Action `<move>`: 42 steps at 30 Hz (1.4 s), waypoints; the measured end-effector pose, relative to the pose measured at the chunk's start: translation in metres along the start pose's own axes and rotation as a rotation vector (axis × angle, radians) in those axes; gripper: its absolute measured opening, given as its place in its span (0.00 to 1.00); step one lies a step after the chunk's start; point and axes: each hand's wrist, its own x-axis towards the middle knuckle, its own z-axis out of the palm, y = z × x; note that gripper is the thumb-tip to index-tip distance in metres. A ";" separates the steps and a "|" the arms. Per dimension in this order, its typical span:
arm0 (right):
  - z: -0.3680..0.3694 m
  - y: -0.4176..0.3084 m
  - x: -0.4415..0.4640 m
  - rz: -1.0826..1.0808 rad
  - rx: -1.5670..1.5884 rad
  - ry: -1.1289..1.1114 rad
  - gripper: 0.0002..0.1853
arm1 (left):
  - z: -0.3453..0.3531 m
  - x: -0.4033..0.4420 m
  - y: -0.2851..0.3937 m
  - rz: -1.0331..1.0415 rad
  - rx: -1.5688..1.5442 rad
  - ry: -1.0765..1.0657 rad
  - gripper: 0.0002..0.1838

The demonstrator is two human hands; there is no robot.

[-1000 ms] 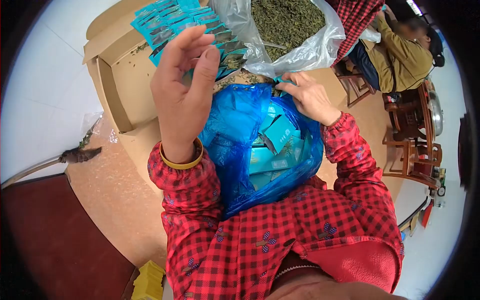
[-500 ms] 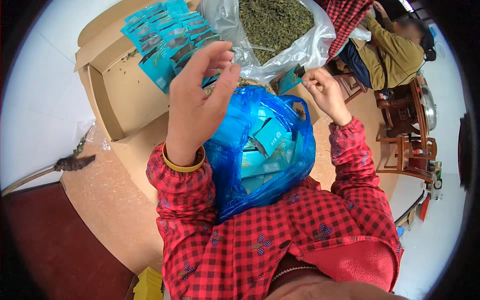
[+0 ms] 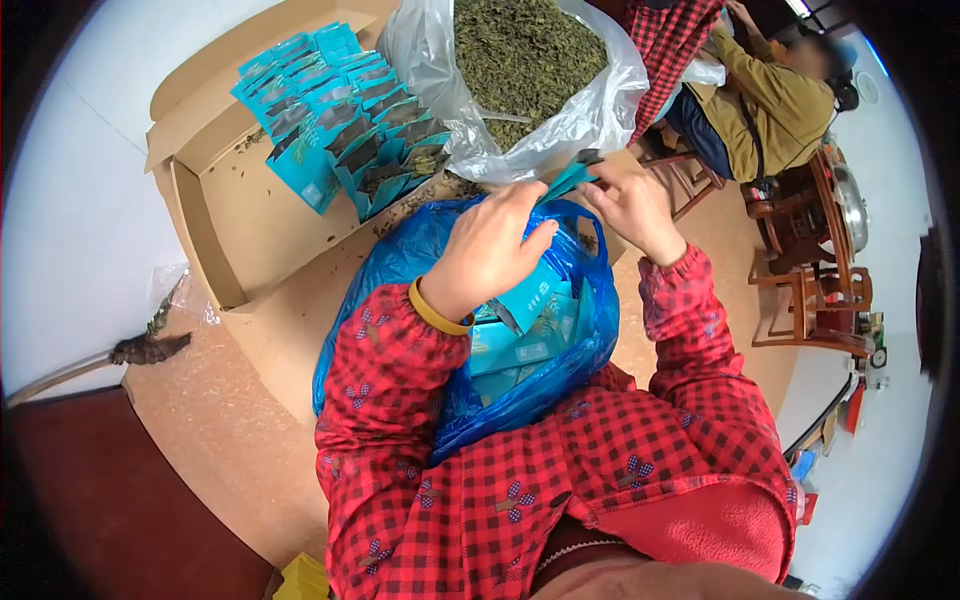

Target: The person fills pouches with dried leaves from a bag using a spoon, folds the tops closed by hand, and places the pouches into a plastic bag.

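My right hand [image 3: 635, 205] pinches a teal packet [image 3: 568, 182], turned nearly edge-on, with a dark strip at its upper end. My left hand [image 3: 490, 245] reaches the packet's left end; its thumb stands apart from the fingers, and the fingertips are partly hidden there. Below both hands, a blue plastic bag [image 3: 375, 300] gapes in my lap with several loose teal packets [image 3: 530, 345] inside. Left of the hands, a cardboard box [image 3: 215, 225] holds rows of open teal packets [image 3: 345, 120], some showing dark leaves.
A clear plastic bag [image 3: 420, 70] full of dry green leaves [image 3: 530, 60] stands beyond my hands. Another person [image 3: 765, 110] sits at the upper right near a wooden table [image 3: 832, 215] and chairs. Loose leaves lie on the cardboard. A dark red panel [image 3: 110, 490] fills the lower left.
My left hand has moved right and down from beside the box to the packet in my right hand. That packet has turned edge-on. The view has shifted slightly.
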 end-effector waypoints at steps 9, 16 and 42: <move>-0.013 -0.035 -0.010 -0.033 0.076 -0.001 0.13 | 0.011 0.005 -0.004 0.060 0.061 0.143 0.23; -0.010 -0.069 -0.018 -0.161 0.299 0.134 0.10 | 0.008 0.007 -0.002 0.135 -0.025 0.254 0.20; -0.009 -0.085 -0.018 -0.014 1.155 0.376 0.08 | -0.014 0.001 0.013 -0.094 -0.897 0.279 0.10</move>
